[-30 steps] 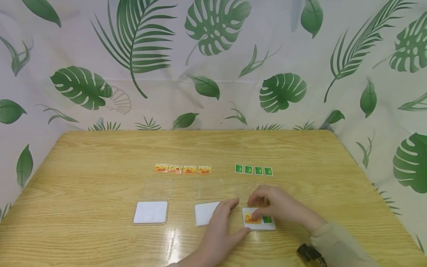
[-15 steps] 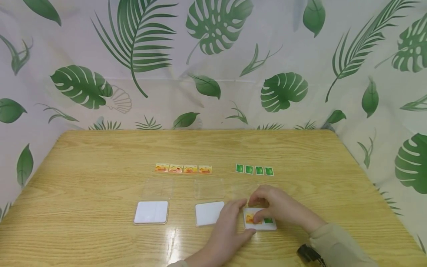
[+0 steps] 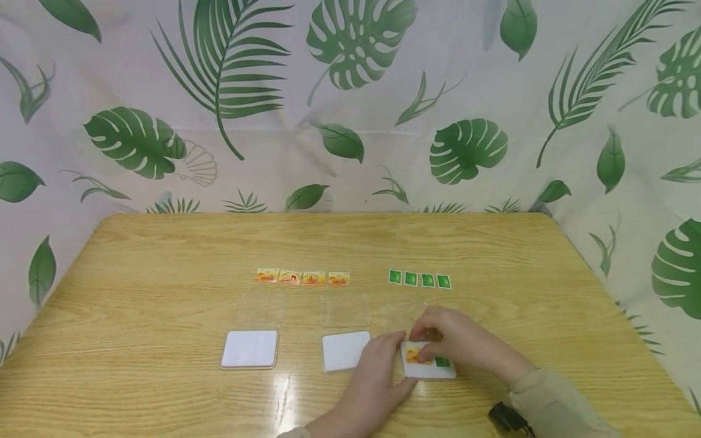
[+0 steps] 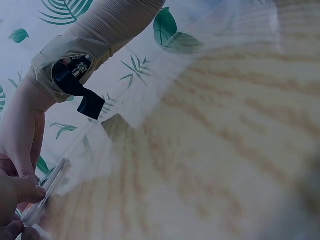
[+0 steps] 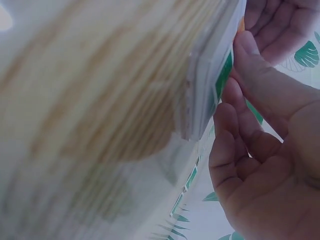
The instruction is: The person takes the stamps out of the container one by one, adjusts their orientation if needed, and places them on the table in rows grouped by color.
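Observation:
In the head view, a white card stack [image 3: 427, 373] in a clear case lies at the right. An orange stamp [image 3: 412, 354] and a green stamp [image 3: 442, 362] are on its top. My left hand [image 3: 372, 380] holds the case at its left side, thumb at the near edge and fingers at the far-left corner. My right hand [image 3: 454, 340] comes over the case from the right with curled fingers, thumb tip on the orange stamp. In the right wrist view that thumb [image 5: 247, 47] presses at the orange edge; the index fingertip is hidden behind it.
Two more white card stacks, one at left [image 3: 250, 348] and one in the middle [image 3: 342, 351], lie on the wooden table [image 3: 164, 292]. Clear plastic lids [image 3: 344, 310] sit behind the stacks. Farther back are rows of several orange stamps [image 3: 314, 278] and green stamps [image 3: 427, 280].
My left hand has moved slightly right, closer against the case, uncovering more of the middle card stack. The right hand keeps nearly the same pose over the stamps.

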The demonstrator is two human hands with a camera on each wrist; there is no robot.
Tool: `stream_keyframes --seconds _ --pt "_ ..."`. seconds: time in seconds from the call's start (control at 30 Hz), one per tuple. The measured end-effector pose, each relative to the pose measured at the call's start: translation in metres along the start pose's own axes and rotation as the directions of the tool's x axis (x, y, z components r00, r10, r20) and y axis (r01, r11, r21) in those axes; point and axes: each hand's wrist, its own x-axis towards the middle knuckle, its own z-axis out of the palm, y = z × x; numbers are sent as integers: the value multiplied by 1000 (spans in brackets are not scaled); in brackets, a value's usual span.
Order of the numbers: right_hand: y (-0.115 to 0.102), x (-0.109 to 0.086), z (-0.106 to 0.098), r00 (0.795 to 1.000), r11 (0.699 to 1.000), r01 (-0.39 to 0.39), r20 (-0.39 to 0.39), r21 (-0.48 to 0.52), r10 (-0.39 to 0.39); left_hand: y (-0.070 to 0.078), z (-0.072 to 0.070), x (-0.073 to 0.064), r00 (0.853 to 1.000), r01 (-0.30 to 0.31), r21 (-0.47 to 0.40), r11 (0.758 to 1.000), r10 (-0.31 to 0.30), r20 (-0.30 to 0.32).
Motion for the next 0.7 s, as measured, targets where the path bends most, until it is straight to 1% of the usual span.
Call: stream_keyframes --seconds 0.2,0.33,0.5,0.7 --pt "0 1 -1 999 1000 31 -12 -5 -31 1 -1 1 1000 16 4 1000 -16 13" --pt "-2 0 -1 999 1000 25 -23 2 -25 1 -2 0 1000 16 -3 1000 -16 7" --pt "-3 0 -2 999 1000 18 -41 1 -18 1 -2 -1 1000 24 -33 999 -24 -6" --pt "-5 1 -2 999 1000 -4 -44 1 4 0 -1 0 999 30 -44 999 -31 -17"
